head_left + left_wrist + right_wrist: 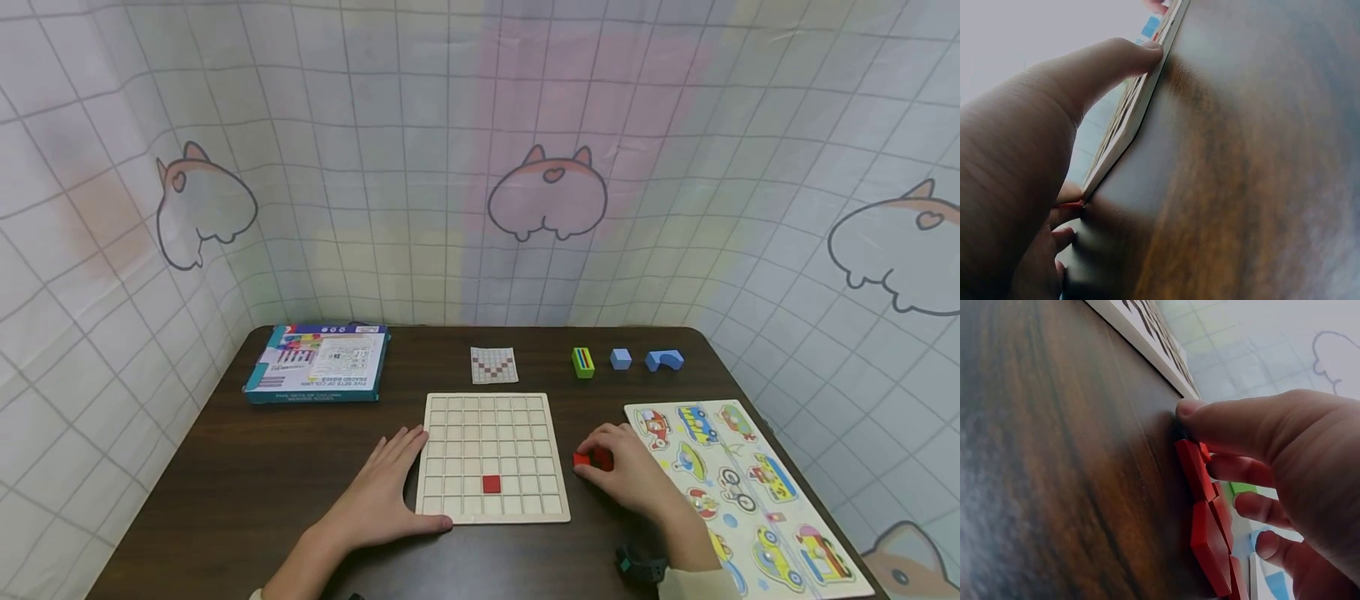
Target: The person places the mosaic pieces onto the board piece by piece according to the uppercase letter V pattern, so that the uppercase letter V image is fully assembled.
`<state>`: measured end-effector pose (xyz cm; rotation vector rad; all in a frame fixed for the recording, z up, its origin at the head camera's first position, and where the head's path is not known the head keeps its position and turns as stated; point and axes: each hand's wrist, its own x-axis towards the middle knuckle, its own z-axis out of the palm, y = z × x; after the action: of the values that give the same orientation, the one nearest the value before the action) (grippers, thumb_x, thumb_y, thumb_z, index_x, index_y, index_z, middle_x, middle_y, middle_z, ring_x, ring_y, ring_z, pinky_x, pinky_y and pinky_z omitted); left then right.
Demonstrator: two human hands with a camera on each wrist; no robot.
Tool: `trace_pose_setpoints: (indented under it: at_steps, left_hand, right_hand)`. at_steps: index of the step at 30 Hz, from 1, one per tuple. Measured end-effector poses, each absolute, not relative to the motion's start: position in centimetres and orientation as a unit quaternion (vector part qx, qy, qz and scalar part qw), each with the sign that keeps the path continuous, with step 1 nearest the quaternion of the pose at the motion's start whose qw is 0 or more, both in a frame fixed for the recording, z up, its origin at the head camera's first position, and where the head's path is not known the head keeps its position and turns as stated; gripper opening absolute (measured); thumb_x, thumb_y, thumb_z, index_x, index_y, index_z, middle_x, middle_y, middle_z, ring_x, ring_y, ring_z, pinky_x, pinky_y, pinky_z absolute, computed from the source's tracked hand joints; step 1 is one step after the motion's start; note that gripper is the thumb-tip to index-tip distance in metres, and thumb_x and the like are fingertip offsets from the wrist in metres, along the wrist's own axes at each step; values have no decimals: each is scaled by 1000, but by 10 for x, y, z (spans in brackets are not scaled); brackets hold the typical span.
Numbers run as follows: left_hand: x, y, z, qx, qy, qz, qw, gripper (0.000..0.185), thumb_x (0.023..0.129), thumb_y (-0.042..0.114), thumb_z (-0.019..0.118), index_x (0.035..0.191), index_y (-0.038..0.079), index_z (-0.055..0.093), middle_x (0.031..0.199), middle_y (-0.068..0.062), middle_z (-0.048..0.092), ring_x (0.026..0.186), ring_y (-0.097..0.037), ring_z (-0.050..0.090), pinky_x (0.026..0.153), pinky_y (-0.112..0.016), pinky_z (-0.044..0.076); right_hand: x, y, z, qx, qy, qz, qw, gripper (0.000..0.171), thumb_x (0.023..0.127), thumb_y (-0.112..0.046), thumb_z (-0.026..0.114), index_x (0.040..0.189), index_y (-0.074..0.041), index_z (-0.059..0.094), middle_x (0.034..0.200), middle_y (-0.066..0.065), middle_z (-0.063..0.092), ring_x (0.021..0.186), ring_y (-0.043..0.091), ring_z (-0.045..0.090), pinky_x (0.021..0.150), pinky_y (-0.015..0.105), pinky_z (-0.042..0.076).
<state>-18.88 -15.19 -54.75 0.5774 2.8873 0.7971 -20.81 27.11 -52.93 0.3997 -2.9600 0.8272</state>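
While your left hand (382,492) lies flat on the dark table (247,483) at the lower centre of the head view, its fingers run straight along the left edge of the wooden grid board (491,457) and its thumb presses the board's near edge; the left wrist view shows that thumb (1110,65) against the board's (1129,119) rim. Nothing is grasped in it. One red tile (491,484) sits in a cell near the bottom row, about mid-board.

Your right hand (626,471), just right of the board, curls over a small cluster of red tiles (588,459) lying on the table. In the right wrist view your thumb (1235,422) and bent fingers close round those red tiles (1207,512), which are still touching the tabletop.

Toward the upper left lies a blue box (318,363). Above the board sits a small pattern card (494,365), and to its right a green block (582,362), a blue cube (620,359) and a blue arch block (664,360). A vehicle puzzle (750,492) fills the lower right.
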Motion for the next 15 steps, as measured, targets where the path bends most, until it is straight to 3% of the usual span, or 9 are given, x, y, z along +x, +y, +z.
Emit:
trace_pose_setpoints:
  at_steps: [15]
  left_hand:
    - [-189,-150,-548,181,948,259,50,142,71,98,76,177,15,29,185,-4,29,174,-33,21,142,-62,15]
  right_hand:
    - [-208,262,-529,127,-952,275,39,20,94,-33,92,111,-31,81,107,-15,74,101,11,52,85,32,49]
